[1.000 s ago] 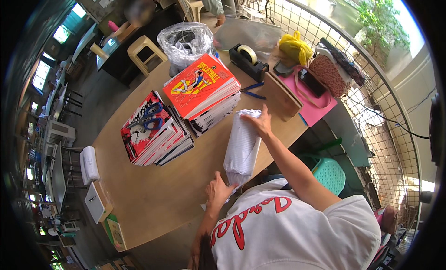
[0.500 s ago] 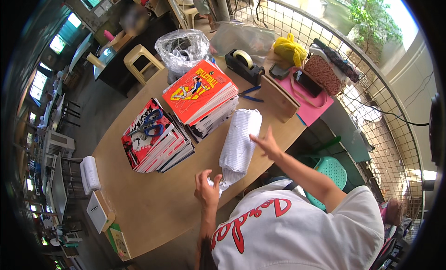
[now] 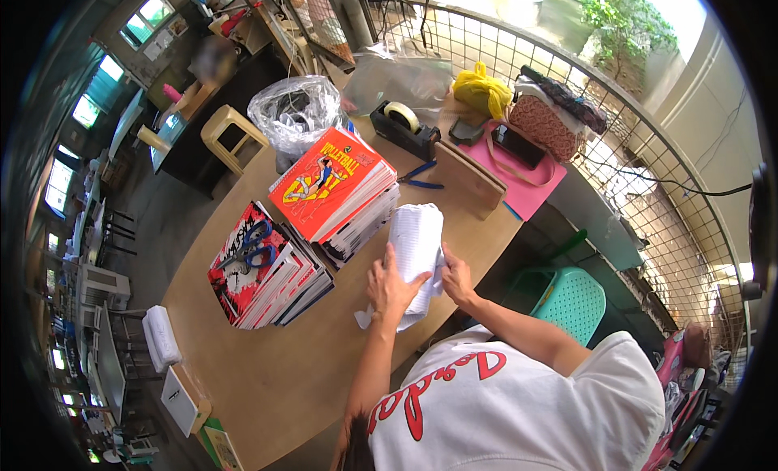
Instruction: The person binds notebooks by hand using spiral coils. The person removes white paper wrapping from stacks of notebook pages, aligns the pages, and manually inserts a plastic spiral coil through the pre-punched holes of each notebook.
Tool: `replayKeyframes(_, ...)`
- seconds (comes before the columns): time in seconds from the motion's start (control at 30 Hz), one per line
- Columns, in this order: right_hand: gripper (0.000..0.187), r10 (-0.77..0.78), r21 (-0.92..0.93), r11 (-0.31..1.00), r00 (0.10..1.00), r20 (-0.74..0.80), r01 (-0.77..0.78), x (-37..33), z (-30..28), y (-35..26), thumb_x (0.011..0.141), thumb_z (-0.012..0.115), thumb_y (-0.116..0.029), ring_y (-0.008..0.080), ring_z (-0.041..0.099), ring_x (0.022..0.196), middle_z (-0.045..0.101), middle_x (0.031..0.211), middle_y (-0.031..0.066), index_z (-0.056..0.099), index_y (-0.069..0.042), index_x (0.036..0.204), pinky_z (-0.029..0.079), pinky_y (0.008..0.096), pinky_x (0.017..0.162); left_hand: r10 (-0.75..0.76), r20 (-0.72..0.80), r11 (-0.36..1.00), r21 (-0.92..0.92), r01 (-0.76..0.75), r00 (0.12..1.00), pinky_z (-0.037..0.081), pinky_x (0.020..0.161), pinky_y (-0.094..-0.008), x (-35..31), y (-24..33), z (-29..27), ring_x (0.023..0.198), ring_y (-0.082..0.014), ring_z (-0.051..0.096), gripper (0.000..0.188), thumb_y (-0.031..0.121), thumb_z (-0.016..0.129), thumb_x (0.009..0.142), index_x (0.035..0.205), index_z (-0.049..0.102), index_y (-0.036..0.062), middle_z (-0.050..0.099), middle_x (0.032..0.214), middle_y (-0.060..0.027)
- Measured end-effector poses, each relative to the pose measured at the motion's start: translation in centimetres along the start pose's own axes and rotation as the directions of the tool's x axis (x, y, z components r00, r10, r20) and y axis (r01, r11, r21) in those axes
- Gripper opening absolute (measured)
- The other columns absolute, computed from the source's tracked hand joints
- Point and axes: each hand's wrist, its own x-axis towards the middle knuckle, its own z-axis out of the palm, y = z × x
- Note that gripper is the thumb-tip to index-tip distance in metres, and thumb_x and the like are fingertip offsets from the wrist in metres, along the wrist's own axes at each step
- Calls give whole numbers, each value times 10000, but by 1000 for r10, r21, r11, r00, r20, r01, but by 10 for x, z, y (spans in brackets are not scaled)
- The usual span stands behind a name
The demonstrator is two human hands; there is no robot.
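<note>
A white roll of thin, finely ridged sheet material (image 3: 417,234) lies on the wooden table (image 3: 267,374) near its front edge. Whether it is paper or cloth I cannot tell. My left hand (image 3: 393,285) grips its left side, fingers pointing toward its far end and thumb across the top. On the right side, my right hand (image 3: 456,278) has its fingers closed at a loose flap of the same white material. Another loose end pokes out beneath my left wrist.
Left of the roll stand an orange-topped stack of notebooks (image 3: 328,183) and a red-and-black stack (image 3: 267,272) with blue-handled scissors (image 3: 258,242) on it. Behind are a tape dispenser (image 3: 405,131), pliers (image 3: 421,174), a wooden block (image 3: 470,179) and crumpled plastic (image 3: 296,106). A green stool (image 3: 574,301) stands right.
Both hands have closed in on the roll from either side, having been apart with fingers spread. A white flap now stands out at its right side. The whole view has shifted slightly.
</note>
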Motion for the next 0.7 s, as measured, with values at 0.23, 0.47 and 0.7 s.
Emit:
replayKeyframes(0.23, 549, 42, 587, 809, 993, -115, 33, 43, -14, 26, 802, 367, 78, 153, 604, 788, 710, 1035, 107, 634, 31, 1280, 496, 311, 714, -226, 348, 508, -755, 415, 910, 472, 960, -484, -16, -83, 44, 1085, -446, 586, 893, 609, 755, 755, 1331, 542, -39, 606, 1157, -294)
replayKeyframes(0.47, 382, 146, 347, 922, 984, 100, -172, 50, -9, 4, 834, 663, -248, 252, 672, 888, 705, 944, 160, 679, 42, 1082, 524, 347, 773, -262, -110, 848, -500, 174, 959, 465, 982, -475, -15, -48, -23, 1161, -433, 537, 879, 569, 716, 811, 1369, 481, -69, 532, 1252, -314)
replayKeyframes(0.7, 385, 159, -5, 986, 947, 279, -164, 84, -25, 22, 799, 781, -281, 321, 707, 813, 726, 879, 199, 723, 60, 969, 540, 410, 762, -284, 357, 770, -468, 434, 890, 457, 998, -486, -9, -67, -13, 1174, -439, 560, 1035, 611, 772, 732, 1392, 388, -87, 502, 1313, -334)
